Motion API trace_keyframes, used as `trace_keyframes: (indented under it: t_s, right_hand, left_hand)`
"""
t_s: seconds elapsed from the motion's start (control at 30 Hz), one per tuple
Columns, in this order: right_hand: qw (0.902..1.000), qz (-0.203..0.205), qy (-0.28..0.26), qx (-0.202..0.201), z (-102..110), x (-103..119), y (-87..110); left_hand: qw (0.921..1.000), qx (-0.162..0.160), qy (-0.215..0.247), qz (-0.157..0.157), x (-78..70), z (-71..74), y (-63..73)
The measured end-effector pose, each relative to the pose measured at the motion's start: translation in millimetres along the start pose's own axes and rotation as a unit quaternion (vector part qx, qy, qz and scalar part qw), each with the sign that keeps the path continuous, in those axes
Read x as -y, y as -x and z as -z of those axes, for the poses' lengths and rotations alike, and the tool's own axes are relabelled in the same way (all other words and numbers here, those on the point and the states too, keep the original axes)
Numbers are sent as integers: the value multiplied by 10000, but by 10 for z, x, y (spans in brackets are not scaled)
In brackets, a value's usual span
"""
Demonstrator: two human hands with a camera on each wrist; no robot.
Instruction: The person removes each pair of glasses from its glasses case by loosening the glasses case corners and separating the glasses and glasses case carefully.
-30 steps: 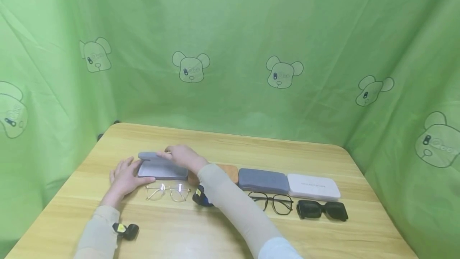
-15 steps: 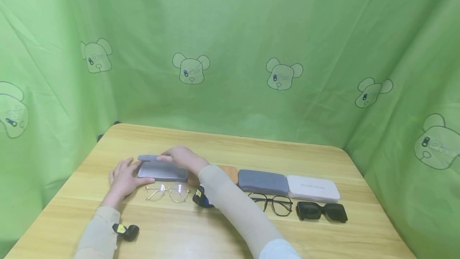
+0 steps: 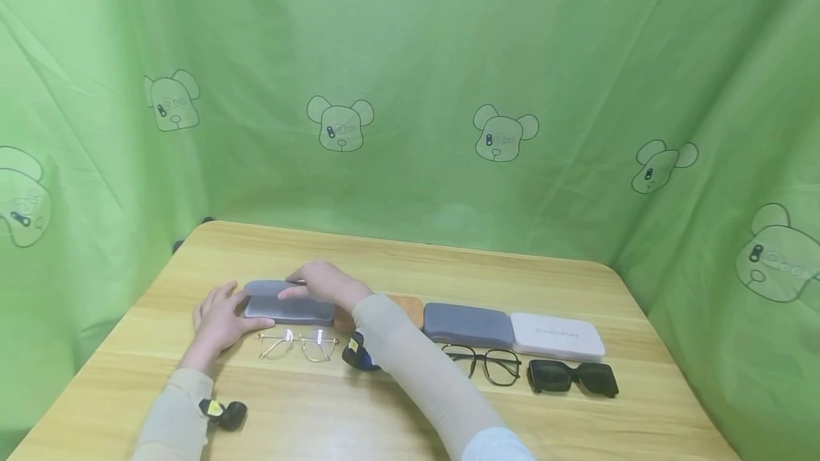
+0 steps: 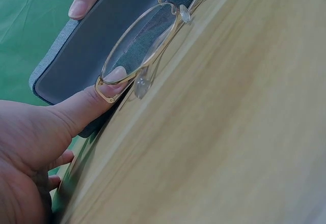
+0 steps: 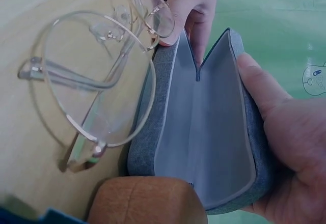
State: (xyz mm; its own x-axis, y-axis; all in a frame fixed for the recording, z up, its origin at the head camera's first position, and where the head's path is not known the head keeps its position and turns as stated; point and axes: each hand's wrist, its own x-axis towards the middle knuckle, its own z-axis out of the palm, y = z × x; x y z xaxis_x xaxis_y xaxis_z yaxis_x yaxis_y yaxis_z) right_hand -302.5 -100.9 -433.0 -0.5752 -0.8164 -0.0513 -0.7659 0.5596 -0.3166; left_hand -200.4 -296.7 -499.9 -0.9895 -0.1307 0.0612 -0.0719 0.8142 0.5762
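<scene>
A grey glasses case [image 3: 288,311] lies partly open at the left of the table, its pale lining showing in the right wrist view. My left hand [image 3: 220,320] holds its left end, the thumb against the front edge and the other fingers round the end. My right hand [image 3: 329,284] grips the raised lid [image 3: 261,288], with the thumb on the outside in the right wrist view [image 5: 260,84]. Just in front of the case lie gold-rimmed eyeglasses [image 3: 297,339], standing apart from both hands in the head view.
Right of the grey case, in a row, are an orange-brown case [image 3: 408,310], a dark grey case [image 3: 468,324] and a white case [image 3: 557,336]. Black-framed glasses [image 3: 475,360] and black sunglasses [image 3: 573,378] lie before them. A green curtain [image 3: 410,176] stands behind the table.
The lid of the grey case has come down and forward a little under my right hand. My left hand has stayed at the case's left end.
</scene>
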Motion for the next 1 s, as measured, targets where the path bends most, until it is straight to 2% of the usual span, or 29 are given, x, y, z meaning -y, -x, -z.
trace_keyframes:
  t_s: [0.37, 0.6, 1.0]
  right_hand:
    - [9996, 71, 255, 30, -23, 41, 24]
    - [9971, 91, 752, -122, -112, 58, 15]
    - [9910, 31, 1300, -319, -170, 133, 30]
  left_hand:
    - [10000, 5, 11, 16, 0, 0, -5]
    - [10000, 27, -36, 35, 13, 0, -23]
    - [10000, 23, -66, 22, 38, -18, -33]
